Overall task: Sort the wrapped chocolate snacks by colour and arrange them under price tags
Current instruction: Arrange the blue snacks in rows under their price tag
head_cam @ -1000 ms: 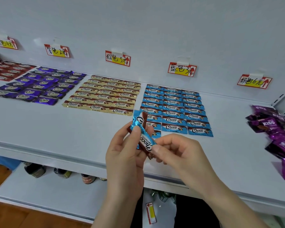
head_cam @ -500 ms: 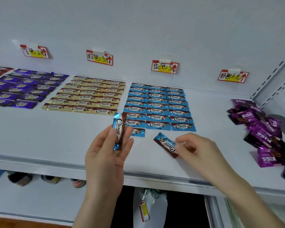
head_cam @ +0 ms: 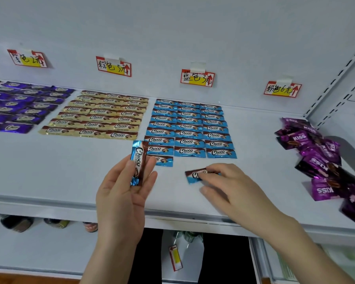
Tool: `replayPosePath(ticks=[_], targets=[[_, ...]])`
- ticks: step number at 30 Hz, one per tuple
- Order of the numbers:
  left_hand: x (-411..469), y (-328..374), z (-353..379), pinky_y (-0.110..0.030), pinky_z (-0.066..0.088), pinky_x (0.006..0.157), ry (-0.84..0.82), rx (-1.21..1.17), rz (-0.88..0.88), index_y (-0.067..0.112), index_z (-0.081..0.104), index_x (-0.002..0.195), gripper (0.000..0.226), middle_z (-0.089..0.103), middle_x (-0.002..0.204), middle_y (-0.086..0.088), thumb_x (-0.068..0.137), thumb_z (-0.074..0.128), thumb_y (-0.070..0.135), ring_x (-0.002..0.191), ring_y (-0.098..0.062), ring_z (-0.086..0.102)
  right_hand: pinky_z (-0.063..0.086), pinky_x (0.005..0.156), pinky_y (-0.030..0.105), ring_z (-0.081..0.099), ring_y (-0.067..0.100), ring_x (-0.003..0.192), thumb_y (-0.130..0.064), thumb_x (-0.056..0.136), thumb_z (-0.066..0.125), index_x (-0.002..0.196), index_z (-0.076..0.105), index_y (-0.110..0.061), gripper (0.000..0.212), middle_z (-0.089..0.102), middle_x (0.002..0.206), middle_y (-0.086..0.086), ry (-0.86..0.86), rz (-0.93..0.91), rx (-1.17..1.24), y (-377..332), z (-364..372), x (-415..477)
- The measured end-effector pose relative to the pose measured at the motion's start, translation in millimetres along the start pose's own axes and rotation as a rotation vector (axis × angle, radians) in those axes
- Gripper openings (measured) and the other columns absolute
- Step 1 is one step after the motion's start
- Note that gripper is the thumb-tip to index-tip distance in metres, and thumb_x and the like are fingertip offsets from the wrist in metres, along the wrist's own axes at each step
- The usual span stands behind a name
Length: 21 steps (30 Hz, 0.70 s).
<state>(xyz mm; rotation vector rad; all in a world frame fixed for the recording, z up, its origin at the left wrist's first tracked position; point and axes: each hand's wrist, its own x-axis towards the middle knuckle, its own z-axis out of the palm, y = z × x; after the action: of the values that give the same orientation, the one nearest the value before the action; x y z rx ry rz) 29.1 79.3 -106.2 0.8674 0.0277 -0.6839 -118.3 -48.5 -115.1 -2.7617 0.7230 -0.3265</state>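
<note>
My left hand (head_cam: 122,195) holds a blue Choco snack (head_cam: 139,160) upright, pinched between thumb and fingers, just left of the blue rows. My right hand (head_cam: 232,187) has bent fingers on a second blue snack (head_cam: 193,175), which lies flat on the white shelf (head_cam: 59,171) below the middle column. The blue snacks (head_cam: 190,128) lie in three neat columns under the blue price tag (head_cam: 197,78). One more blue snack (head_cam: 164,160) starts a new row on the left. Gold snacks (head_cam: 103,115) sit under their tag (head_cam: 113,66), and purple ones (head_cam: 19,107) under theirs (head_cam: 27,58).
A loose pile of purple KISS snacks (head_cam: 320,160) lies at the shelf's right end, below and right of the pink tag (head_cam: 282,89). A slotted upright (head_cam: 336,78) bounds the right side. On the lower shelf stand bottles (head_cam: 16,223), and a spare tag (head_cam: 175,257) lies there.
My hands have separated, each now with one blue snack. My right hand carried its snack down onto the shelf below the blue rows; my left hand stayed raised. The view shifted right.
</note>
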Motion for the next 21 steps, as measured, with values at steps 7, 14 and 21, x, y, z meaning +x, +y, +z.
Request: replayPosePath(ticks=[7,14,21], targets=[[0,3,-2,-0.026,0.058,0.063,0.008,0.002,-0.006,0.012,0.062,0.101,0.015,0.073,0.094,-0.012,0.094,0.049,0.013,0.088,-0.021,0.071,0.035,0.082,0.025,0.038,0.016,0.112,-0.044,0.096,0.035,0.130,0.050,-0.026,0.042,0.047,0.125,-0.002,0.050,0.033,-0.131,-11,15,14],[2,7,-6,-0.025,0.058,0.062,0.019,-0.003,-0.013,0.011,0.061,0.102,0.015,0.073,0.095,-0.013,0.095,0.048,0.013,0.088,-0.021,0.071,0.036,0.084,0.026,0.035,0.014,0.113,-0.044,0.096,0.033,0.131,0.048,-0.026,0.041,0.044,0.128,-0.003,0.058,0.038,-0.146,-14,20,23],[4,8,-8,-0.025,0.058,0.061,0.028,-0.003,-0.012,0.011,0.061,0.103,0.016,0.073,0.095,-0.013,0.095,0.047,0.012,0.089,-0.022,0.071,0.039,0.084,0.029,0.041,0.018,0.111,-0.040,0.096,0.040,0.129,0.052,-0.022,0.039,0.049,0.124,0.001,0.079,0.026,-0.134,-17,23,26]])
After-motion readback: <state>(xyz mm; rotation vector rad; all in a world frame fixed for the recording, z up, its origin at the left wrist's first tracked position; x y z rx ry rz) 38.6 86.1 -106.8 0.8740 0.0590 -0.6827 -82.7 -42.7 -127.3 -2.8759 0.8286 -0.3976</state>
